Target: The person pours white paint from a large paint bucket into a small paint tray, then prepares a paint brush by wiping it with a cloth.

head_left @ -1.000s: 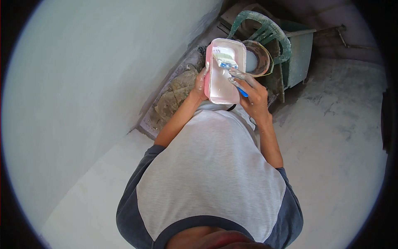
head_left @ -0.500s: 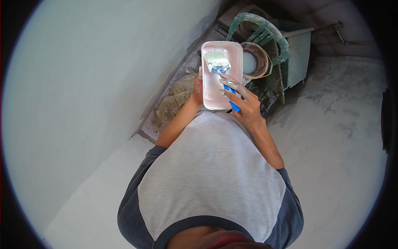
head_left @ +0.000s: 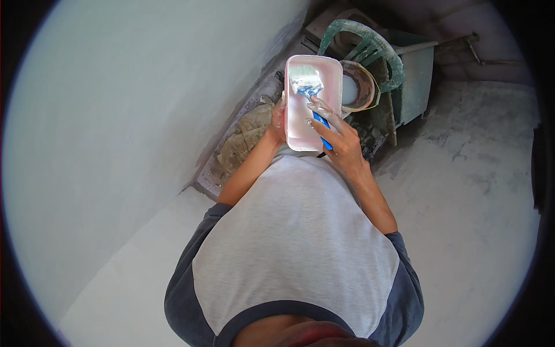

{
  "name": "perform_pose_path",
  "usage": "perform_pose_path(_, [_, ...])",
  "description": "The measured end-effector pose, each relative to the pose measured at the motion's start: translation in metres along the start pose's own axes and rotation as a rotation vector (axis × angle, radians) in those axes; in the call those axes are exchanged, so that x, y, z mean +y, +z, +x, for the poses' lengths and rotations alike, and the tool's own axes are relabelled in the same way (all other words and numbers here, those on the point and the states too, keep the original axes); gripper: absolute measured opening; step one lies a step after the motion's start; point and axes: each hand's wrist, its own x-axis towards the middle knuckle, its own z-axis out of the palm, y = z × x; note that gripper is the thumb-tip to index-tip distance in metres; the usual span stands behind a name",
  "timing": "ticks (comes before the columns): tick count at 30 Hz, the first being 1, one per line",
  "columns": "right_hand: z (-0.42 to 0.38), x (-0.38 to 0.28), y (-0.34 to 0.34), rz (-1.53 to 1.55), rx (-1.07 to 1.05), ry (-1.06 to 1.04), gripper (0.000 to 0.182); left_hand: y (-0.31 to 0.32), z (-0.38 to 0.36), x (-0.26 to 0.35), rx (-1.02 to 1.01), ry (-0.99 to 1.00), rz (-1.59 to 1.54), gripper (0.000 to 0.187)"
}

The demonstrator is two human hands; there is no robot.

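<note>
A pale pink rectangular tub (head_left: pixel 300 134) with white paint inside is held up in front of my chest. My left hand (head_left: pixel 278 120) grips its left side, most of the fingers hidden behind it. In my right hand (head_left: pixel 341 137), smeared with white paint, is a blue-handled paintbrush (head_left: pixel 321 126). The brush's wide bristles, coated in white, lie inside the upper part of the tub, and its handle slants down to the right across the rim.
Beyond the tub are a bucket (head_left: pixel 368 87) of whitish liquid, a paint-stained green plastic chair (head_left: pixel 370 41) and a grey-green bin (head_left: pixel 417 81). Crumpled sacking (head_left: pixel 240 140) lies along the foot of the pale wall (head_left: pixel 127 104) at left.
The tub, brush and both hands have shifted slightly to the right and up. The brush remains in the tub.
</note>
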Motion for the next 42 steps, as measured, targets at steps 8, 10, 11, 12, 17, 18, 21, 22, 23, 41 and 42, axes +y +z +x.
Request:
perform_pose_path(8, [0.005,-0.005,0.002,-0.005,0.071,-0.014,0.054,-0.017,0.001,0.000,-0.280,-0.015,-0.181,0.069])
perform_pose_path(10, [0.005,-0.005,0.005,0.009,0.115,-0.034,0.052,-0.012,-0.001,0.003,-0.120,-0.041,-0.099,0.074])
perform_pose_path(11, [0.005,-0.005,0.007,0.007,0.113,-0.035,0.052,-0.009,-0.002,0.005,-0.121,-0.040,-0.101,0.074])
perform_pose_path(12, [0.005,-0.005,0.008,0.001,0.140,-0.048,0.051,-0.005,-0.002,0.006,-0.060,-0.034,-0.035,0.077])
perform_pose_path(17, [0.007,-0.013,0.003,0.014,0.213,-0.058,0.053,0.001,-0.001,0.013,-0.076,-0.048,-0.199,0.067])
perform_pose_path(18, [0.008,-0.017,-0.003,0.030,0.239,-0.070,0.054,0.002,-0.002,0.013,-0.095,-0.018,-0.182,0.067])
perform_pose_path(21, [0.008,-0.011,-0.015,0.078,0.334,-0.116,0.054,-0.003,0.002,0.010,-0.136,-0.009,-0.174,0.071])
perform_pose_path(22, [0.010,-0.011,-0.024,0.060,0.384,-0.101,0.050,-0.004,0.004,0.008,-0.160,-0.031,-0.181,0.075])
perform_pose_path(23, [0.011,-0.009,-0.030,0.041,0.433,-0.086,0.046,-0.005,0.005,0.006,-0.159,-0.030,-0.181,0.075])
perform_pose_path(41, [-0.001,0.009,-0.023,0.270,0.531,0.092,0.025,0.007,0.001,0.008,-0.188,0.025,-0.149,0.069])
perform_pose_path(42, [0.001,0.007,-0.024,0.281,0.489,0.096,0.028,0.007,0.002,0.007,-0.222,0.019,-0.203,0.069])
